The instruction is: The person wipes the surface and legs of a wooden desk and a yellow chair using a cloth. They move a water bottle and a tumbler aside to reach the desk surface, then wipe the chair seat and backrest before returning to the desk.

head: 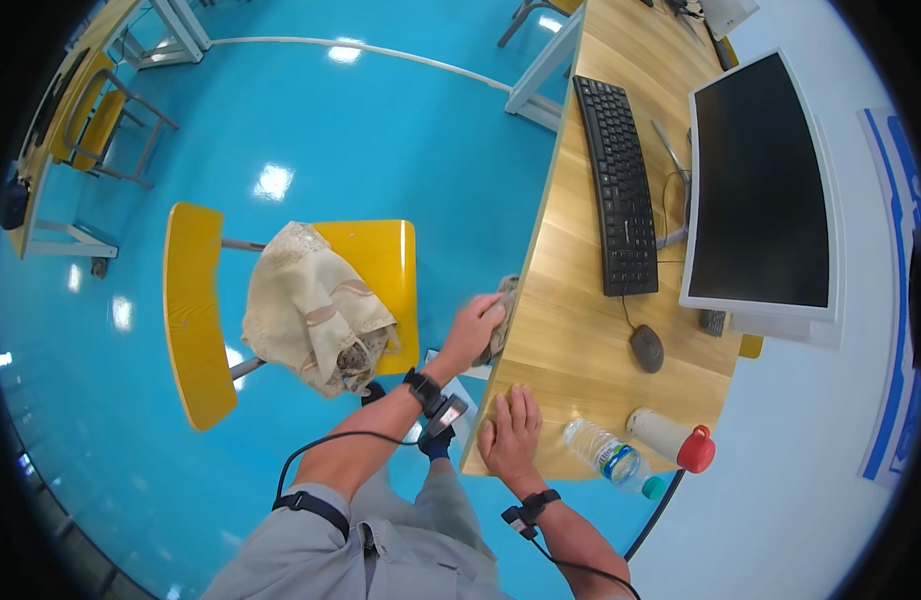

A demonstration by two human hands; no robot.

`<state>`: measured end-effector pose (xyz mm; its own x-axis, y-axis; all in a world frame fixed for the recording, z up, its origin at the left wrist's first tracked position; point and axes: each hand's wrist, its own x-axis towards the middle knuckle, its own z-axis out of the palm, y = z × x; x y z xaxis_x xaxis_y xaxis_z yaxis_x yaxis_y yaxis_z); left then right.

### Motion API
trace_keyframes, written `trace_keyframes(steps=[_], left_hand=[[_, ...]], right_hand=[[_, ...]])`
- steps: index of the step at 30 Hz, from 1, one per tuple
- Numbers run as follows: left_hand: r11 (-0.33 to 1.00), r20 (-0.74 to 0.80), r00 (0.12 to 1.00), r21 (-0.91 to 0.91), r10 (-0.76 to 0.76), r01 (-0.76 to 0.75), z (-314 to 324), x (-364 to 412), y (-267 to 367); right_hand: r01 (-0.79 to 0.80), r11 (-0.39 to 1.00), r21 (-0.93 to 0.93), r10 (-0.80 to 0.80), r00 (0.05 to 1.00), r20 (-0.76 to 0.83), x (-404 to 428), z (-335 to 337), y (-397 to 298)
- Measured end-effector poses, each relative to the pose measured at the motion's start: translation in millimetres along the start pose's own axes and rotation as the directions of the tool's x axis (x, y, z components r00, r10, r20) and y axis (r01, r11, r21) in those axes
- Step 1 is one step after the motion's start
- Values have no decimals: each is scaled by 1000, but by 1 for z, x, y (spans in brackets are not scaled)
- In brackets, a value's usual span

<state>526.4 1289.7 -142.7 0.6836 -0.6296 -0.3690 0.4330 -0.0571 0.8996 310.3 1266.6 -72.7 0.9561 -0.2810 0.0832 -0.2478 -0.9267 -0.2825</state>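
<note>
At the front edge of the wooden desk [550, 337], my left hand [471, 330] grips a crumpled grey-brown cloth [499, 330], partly hidden by the fingers. My right hand [514, 435] lies palm down on the desk's near corner and holds nothing. To its right a clear plastic bottle [610, 454] with a green cap lies on its side, beside a white bottle [659, 436] with a red cap. A black keyboard [618, 187] and a dark mouse [646, 349] are farther along the desk.
A yellow chair [396, 292] stands left of the desk, with a cream patterned fabric bag or cloth [310, 307] on its seat. A white-framed monitor [760, 187] stands at the desk's wall side. Another desk and yellow chair [100, 127] are at the upper left.
</note>
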Motion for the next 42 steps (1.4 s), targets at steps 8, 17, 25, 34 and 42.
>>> trace_keyframes(steps=[8,17,25,34,42], left_hand=[[994,-4,998,96,-60,60,-11,-108,-45],[992,-36,995,83,-96,99,-15,-190,-63],[983,-150,987,170,-51,76,-10,-222,-56],[965,-143,974,171,-175,198,-8,-291,-73],[952,46,953,-40,-301,303,3,-357,-34]], right_hand=[[-3,999,32,4,1000,-18,4,-3,0],[-11,1000,9,11,1000,-20,-1,0,1],[23,998,61,-20,998,-54,-3,-3,0],[60,993,101,-46,989,-137,-7,0,5],[93,986,137,-66,979,-190,-10,7,10]])
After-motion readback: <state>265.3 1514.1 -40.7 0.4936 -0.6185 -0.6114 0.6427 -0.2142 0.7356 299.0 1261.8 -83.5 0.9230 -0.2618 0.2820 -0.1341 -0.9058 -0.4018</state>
